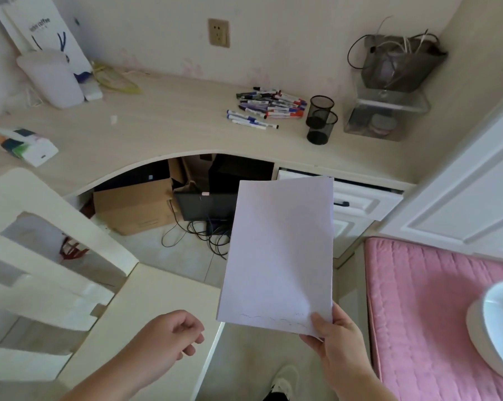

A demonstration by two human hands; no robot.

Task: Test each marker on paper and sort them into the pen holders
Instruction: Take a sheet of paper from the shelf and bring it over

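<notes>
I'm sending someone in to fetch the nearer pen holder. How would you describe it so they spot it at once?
Go to the curved desk and look at its right end, just right of the pile of markers. Two black mesh cups stand there touching; the nearer pen holder is the one closer to the desk's front edge.

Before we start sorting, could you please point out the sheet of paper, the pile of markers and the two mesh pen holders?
sheet of paper point(279, 250), head view, middle of the page.
pile of markers point(270, 107), head view, centre of the heap.
mesh pen holders point(321, 123), head view, nearer cup's wall.
</notes>
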